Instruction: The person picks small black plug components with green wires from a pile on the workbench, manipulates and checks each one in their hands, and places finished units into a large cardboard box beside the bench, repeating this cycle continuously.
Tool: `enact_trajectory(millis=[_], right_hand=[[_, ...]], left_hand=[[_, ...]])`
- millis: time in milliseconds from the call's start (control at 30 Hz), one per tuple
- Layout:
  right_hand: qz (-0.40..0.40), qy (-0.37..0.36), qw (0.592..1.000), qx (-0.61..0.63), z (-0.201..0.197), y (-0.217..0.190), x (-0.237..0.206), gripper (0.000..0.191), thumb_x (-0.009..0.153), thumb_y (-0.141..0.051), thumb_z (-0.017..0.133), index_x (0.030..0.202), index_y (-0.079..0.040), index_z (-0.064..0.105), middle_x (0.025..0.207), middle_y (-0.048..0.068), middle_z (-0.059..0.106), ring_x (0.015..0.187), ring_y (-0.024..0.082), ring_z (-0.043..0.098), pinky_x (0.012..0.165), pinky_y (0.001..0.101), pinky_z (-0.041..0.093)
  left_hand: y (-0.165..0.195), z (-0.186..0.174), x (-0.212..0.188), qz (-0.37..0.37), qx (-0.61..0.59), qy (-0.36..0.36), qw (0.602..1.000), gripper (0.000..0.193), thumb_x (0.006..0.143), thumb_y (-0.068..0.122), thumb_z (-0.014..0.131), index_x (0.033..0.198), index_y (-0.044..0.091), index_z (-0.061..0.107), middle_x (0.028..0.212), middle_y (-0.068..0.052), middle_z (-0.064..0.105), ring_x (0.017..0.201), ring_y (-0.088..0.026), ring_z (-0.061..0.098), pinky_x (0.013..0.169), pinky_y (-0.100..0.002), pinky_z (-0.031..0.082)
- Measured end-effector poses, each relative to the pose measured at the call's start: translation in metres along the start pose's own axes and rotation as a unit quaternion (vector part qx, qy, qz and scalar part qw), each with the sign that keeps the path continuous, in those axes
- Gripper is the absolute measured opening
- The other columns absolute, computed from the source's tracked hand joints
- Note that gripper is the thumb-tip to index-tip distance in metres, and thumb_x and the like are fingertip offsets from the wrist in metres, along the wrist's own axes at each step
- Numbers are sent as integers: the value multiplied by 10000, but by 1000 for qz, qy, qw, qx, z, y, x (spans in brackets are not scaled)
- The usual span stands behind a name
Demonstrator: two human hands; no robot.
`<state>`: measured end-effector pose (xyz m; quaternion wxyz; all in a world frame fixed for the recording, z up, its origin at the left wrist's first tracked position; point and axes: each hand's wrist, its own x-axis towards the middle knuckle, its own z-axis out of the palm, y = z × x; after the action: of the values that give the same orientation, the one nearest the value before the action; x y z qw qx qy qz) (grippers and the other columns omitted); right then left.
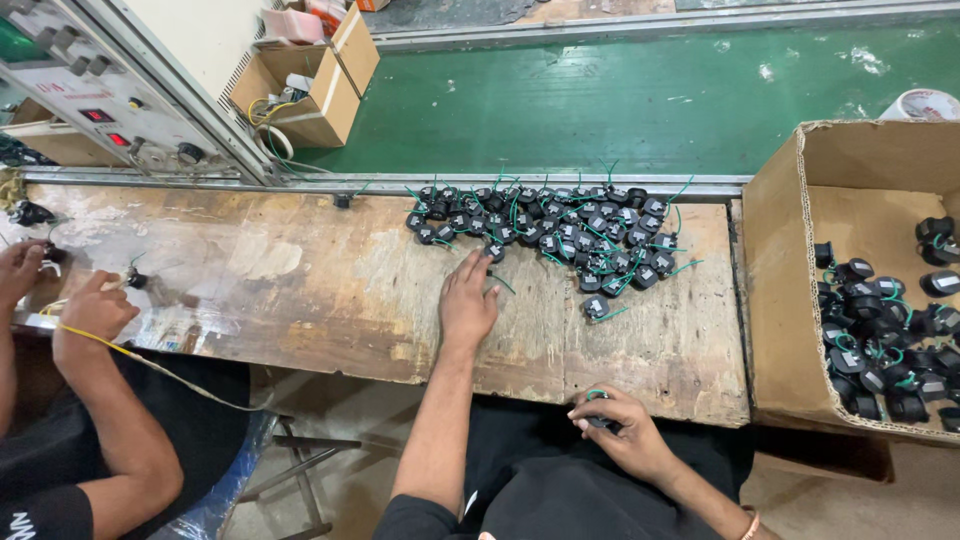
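The right hand (622, 433) is curled closed around one small black part with a green wire (598, 420), held at the near edge of the worn wooden workbench (330, 290), close to the body. The left hand (468, 303) lies flat and open on the bench, fingers stretched toward a heap of the same black parts (560, 235) with green wires, its fingertips touching the nearest one. One part (596, 308) sits apart from the heap. To the right, an open cardboard box (790, 300) holds more parts. At far left, another person's hands (90, 312) work with a yellow wire (150, 363)
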<state>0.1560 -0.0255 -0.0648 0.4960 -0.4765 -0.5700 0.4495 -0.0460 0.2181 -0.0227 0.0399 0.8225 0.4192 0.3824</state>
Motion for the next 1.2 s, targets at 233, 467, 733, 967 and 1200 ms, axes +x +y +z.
enact_trajectory(millis=[233, 467, 733, 967, 1200], right_hand=[[50, 90, 993, 53, -11, -10, -8, 327, 886, 25, 716, 1210, -17, 721, 1017, 76, 623, 796, 147, 675, 693, 286, 599], [12, 110, 990, 92, 3, 6, 10, 706, 767, 14, 794, 1394, -25, 473, 1315, 80, 507, 1215, 173, 528, 998, 296, 471], [9, 40, 992, 120, -2, 15, 1, 521, 790, 24, 798, 1268, 31, 590, 1344, 69, 497, 1241, 165, 496, 1027, 311, 431], [31, 74, 993, 91, 3, 14, 1, 568, 757, 25, 795, 1287, 26, 591, 1223, 68, 503, 1142, 157, 546, 965, 284, 459], [0, 94, 995, -25, 3, 15, 0, 457, 743, 39, 807, 1165, 26, 631, 1231, 69, 510, 1117, 169, 585, 934, 287, 498]], left_hand=[[29, 9, -30, -259, -316, 97, 908, 202, 975, 60, 700, 1176, 56, 680, 1089, -82, 720, 1006, -200, 693, 891, -324, 561], [134, -11, -80, -15, -433, -83, 897, 191, 871, -21, 703, 1057, 19, 688, 1064, -125, 681, 1012, -258, 686, 862, -335, 552], [138, -33, -64, 107, -404, -118, 901, 188, 850, -22, 716, 1027, 40, 702, 1083, -110, 718, 1021, -318, 695, 890, -405, 571], [112, -36, -74, 123, -391, -133, 902, 157, 836, 48, 795, 942, 57, 678, 1051, -82, 738, 1037, -304, 718, 913, -404, 580], [118, -13, -92, -131, -518, -199, 821, 210, 842, 40, 806, 895, 34, 604, 927, -57, 670, 898, -157, 668, 792, -299, 561]])
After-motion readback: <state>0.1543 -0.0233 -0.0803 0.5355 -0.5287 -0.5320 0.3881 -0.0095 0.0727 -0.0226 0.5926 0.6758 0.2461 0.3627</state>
